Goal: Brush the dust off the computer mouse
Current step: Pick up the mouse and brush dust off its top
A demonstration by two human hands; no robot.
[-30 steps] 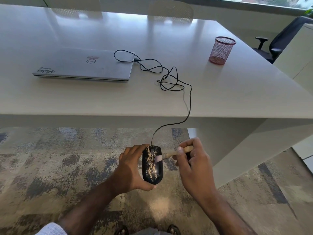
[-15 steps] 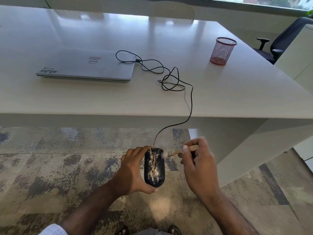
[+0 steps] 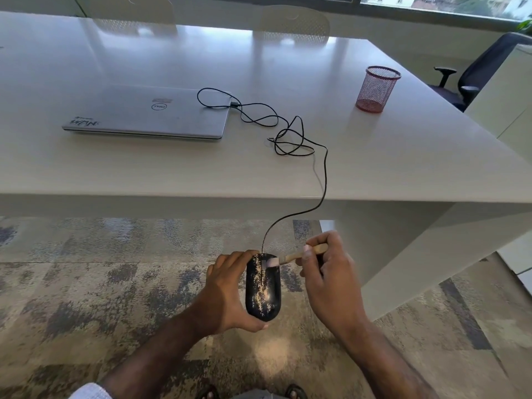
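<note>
A black computer mouse speckled with pale dust is held out over the carpet, below the table's front edge. My left hand grips it from the left side and underneath. A small brush with a wooden handle is pinched in my right hand. Its pale bristles touch the top front of the mouse. The mouse's black cable runs up over the table edge to a tangle beside the laptop.
A closed silver laptop lies on the white table. A red mesh pen cup stands at the back right. An office chair is at the far right. Patterned carpet covers the floor, and the table's leg panel is near my right hand.
The brush tip has shifted from the mouse's middle up to its front end, and less dust shows on the front half. My left hand keeps the same hold.
</note>
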